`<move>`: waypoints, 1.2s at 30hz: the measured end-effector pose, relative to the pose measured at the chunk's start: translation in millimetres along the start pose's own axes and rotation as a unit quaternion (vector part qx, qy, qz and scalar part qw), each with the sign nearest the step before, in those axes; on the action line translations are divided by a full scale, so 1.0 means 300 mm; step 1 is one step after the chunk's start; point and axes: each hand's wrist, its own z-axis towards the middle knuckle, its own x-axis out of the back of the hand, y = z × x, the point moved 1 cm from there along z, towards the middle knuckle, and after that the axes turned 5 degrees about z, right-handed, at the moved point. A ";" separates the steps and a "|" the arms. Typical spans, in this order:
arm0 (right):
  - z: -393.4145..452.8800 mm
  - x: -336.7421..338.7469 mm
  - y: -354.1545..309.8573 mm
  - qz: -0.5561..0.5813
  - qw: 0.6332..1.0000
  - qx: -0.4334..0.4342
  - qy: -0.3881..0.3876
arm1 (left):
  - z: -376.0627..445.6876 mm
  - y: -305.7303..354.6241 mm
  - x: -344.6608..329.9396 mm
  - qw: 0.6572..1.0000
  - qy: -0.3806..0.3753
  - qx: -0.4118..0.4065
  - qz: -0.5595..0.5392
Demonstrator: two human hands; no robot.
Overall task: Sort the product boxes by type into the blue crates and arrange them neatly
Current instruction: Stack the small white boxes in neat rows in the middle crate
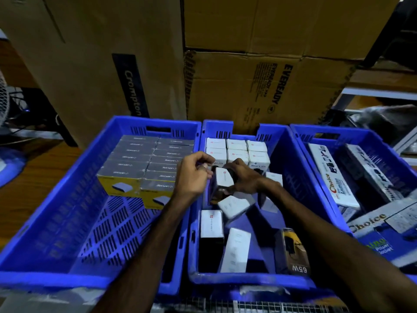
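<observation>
"EVEREADY" carton [266,91], "Crompton" carton [94,75], "65W" box [294,251]

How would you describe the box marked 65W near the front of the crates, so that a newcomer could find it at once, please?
Start at the middle blue crate of the three. Go to its near right corner, where a dark box with yellowish edges stands against the front wall. Unlike the white and black boxes beside it, it shows a black charger picture and "65W" printed upside down.
</observation>
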 end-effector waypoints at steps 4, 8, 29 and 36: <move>-0.049 0.092 0.072 0.036 0.997 -0.005 -0.063 | -0.008 0.004 0.011 1.000 -0.002 -0.001 0.009; -0.101 0.208 0.110 0.110 0.993 -0.006 -0.046 | -0.011 -0.007 0.002 0.998 -0.023 -0.019 0.048; -0.285 0.385 -0.031 0.455 0.880 0.089 -0.102 | -0.059 0.049 -0.009 0.971 -0.189 0.025 -0.143; -0.256 0.382 -0.082 0.285 0.953 0.094 0.032 | -0.057 0.039 -0.013 0.997 -0.076 -0.021 -0.004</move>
